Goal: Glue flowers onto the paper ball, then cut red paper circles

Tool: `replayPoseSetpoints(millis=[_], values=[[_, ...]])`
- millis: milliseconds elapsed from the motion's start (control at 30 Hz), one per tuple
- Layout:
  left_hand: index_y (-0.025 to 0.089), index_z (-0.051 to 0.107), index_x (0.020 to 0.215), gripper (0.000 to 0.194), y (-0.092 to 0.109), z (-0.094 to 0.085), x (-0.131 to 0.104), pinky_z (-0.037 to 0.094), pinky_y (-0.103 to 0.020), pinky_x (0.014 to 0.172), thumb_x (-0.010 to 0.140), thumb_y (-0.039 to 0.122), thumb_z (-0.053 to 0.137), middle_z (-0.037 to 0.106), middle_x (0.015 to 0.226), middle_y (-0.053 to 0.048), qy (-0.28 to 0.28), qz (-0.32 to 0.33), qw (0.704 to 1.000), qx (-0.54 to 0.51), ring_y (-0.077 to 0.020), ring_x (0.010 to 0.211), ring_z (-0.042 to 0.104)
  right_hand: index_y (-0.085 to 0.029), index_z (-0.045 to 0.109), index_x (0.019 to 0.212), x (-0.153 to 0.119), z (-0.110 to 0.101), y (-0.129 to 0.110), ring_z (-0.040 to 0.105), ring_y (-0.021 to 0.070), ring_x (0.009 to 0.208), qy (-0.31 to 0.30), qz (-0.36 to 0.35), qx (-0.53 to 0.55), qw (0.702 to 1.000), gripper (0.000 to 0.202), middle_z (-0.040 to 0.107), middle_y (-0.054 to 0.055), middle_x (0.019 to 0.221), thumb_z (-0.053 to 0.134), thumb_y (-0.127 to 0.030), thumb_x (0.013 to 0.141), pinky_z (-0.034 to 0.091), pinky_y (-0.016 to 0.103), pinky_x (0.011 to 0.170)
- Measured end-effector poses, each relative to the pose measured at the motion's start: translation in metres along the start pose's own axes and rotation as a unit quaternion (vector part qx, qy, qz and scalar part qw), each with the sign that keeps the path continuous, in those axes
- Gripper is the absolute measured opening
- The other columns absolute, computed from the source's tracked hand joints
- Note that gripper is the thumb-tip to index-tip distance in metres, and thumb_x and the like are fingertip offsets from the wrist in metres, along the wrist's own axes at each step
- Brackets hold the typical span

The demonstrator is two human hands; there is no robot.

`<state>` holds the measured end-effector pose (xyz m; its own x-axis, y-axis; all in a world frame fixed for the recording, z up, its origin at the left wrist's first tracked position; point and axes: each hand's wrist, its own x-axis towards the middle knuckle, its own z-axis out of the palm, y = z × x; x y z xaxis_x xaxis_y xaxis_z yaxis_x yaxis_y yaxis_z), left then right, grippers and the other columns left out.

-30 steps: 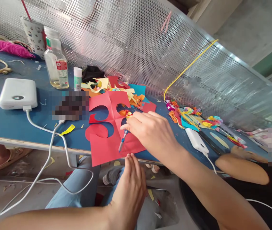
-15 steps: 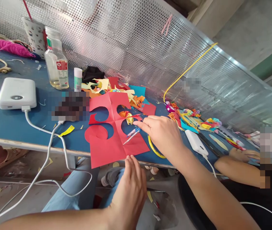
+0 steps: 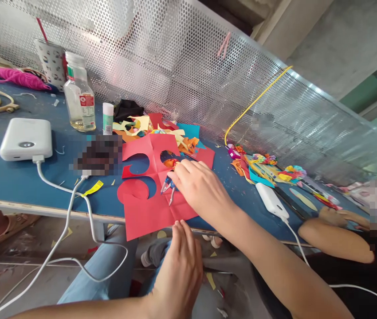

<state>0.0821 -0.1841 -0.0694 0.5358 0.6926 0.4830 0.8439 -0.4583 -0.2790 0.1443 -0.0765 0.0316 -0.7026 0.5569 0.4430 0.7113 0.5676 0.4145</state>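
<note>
A creased sheet of red paper (image 3: 145, 217) with several round holes cut from it lies on the blue table and overhangs its front edge. My left hand (image 3: 182, 261) is at the sheet's near edge, fingers pressed together on it; the thumb is hidden. Over the right half of the sheet, my right hand (image 3: 205, 184) grips a blue drawing compass (image 3: 171, 192) near its top, and its two legs point down at the paper. A red paper disc (image 3: 133, 188) shows at the sheet's left, partly under it.
Coloured paper scraps (image 3: 188, 141) are heaped behind the sheet. A glue stick (image 3: 107, 119), a glass bottle (image 3: 80, 99) and a white power bank (image 3: 25, 139) with cables stand to the left. A perforated metal screen (image 3: 162, 66) runs along the back. Another person's arm (image 3: 335, 235) rests at right.
My right hand has moved left over the sheet with the compass, whose legs now stand steeper and apart. My left hand stays at the paper's near edge.
</note>
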Motion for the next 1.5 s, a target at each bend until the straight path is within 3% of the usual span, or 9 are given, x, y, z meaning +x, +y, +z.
replayPoseSetpoints(millis=[233, 400, 600, 767, 1067, 1233, 1367, 1500], values=[[0.009, 0.067, 0.105, 0.044, 0.002, 0.000, 0.000, 0.037, -0.043, 0.094, 0.068, 0.030, 0.055, 0.065, 0.110, -0.015, 0.011, -0.013, 1.000, 0.019, -0.0324, 0.105, 0.056, -0.017, 0.049, 0.075, -0.018, -0.026, -0.008, 0.047, 0.0191, 0.069, -0.041, -0.045, 0.035, 0.998, 0.021, 0.052, 0.003, 0.074, 0.039, -0.022, 0.092, 0.034, 0.031, 0.068], [0.009, 0.069, 0.102, 0.044, 0.003, 0.000, -0.002, 0.036, -0.043, 0.094, 0.064, 0.029, 0.058, 0.067, 0.107, -0.015, 0.037, -0.020, 0.999, 0.026, -0.0325, 0.104, 0.056, -0.017, 0.050, 0.073, -0.029, -0.040, -0.008, 0.046, 0.0187, 0.066, -0.077, -0.088, 0.041, 0.992, 0.016, 0.052, 0.003, 0.073, 0.046, -0.006, 0.084, 0.035, 0.031, 0.065], [0.013, 0.072, 0.096, 0.042, 0.002, 0.004, -0.003, 0.036, -0.042, 0.093, 0.063, 0.037, 0.061, 0.068, 0.104, -0.013, 0.068, -0.024, 0.997, 0.003, -0.0300, 0.101, 0.058, -0.017, 0.049, 0.073, -0.036, -0.039, 0.004, 0.045, 0.0181, 0.069, -0.100, -0.082, 0.046, 0.991, 0.016, 0.051, 0.002, 0.074, 0.049, -0.005, 0.083, 0.035, 0.031, 0.066], [0.013, 0.072, 0.096, 0.044, 0.005, 0.003, -0.005, 0.038, -0.039, 0.087, 0.057, 0.033, 0.066, 0.069, 0.103, -0.013, 0.065, -0.025, 0.998, 0.002, -0.0292, 0.099, 0.057, -0.016, 0.051, 0.076, -0.036, -0.033, 0.025, 0.047, 0.0161, 0.071, -0.106, -0.078, 0.084, 0.988, 0.013, 0.052, 0.001, 0.075, 0.049, -0.007, 0.085, 0.037, 0.030, 0.070], [0.013, 0.073, 0.090, 0.044, -0.001, -0.002, -0.007, 0.037, -0.034, 0.080, 0.058, 0.042, 0.072, 0.069, 0.103, -0.014, 0.047, -0.038, 0.998, -0.028, -0.0259, 0.093, 0.058, -0.015, 0.057, 0.082, -0.027, -0.017, 0.064, 0.052, 0.0152, 0.077, -0.097, -0.134, 0.126, 0.978, 0.015, 0.059, 0.003, 0.080, 0.045, -0.007, 0.087, 0.042, 0.028, 0.073], [0.011, 0.070, 0.097, 0.046, -0.004, -0.004, -0.005, 0.034, -0.035, 0.086, 0.064, 0.043, 0.069, 0.066, 0.108, -0.014, 0.021, -0.024, 0.999, -0.042, -0.0260, 0.104, 0.054, -0.012, 0.059, 0.082, -0.010, -0.021, 0.063, 0.053, 0.0160, 0.075, -0.105, -0.202, 0.069, 0.971, 0.020, 0.060, 0.005, 0.078, 0.042, -0.003, 0.086, 0.043, 0.029, 0.072], [0.011, 0.069, 0.099, 0.045, -0.008, -0.004, 0.001, 0.032, -0.037, 0.088, 0.066, 0.041, 0.068, 0.068, 0.106, -0.014, 0.017, -0.013, 0.998, -0.053, -0.0264, 0.099, 0.056, -0.012, 0.059, 0.080, 0.008, -0.024, 0.061, 0.050, 0.0157, 0.070, -0.118, -0.252, -0.011, 0.960, 0.021, 0.059, 0.004, 0.078, 0.043, 0.000, 0.084, 0.041, 0.028, 0.067], [0.012, 0.071, 0.092, 0.034, -0.015, -0.005, 0.004, 0.030, -0.039, 0.087, 0.071, 0.039, 0.066, 0.070, 0.097, -0.012, 0.029, -0.003, 0.998, -0.061, -0.0261, 0.094, 0.058, -0.014, 0.058, 0.078, 0.021, -0.024, 0.056, 0.048, 0.0146, 0.066, -0.091, -0.310, -0.064, 0.944, 0.024, 0.056, 0.002, 0.075, 0.039, -0.003, 0.087, 0.036, 0.028, 0.064]])
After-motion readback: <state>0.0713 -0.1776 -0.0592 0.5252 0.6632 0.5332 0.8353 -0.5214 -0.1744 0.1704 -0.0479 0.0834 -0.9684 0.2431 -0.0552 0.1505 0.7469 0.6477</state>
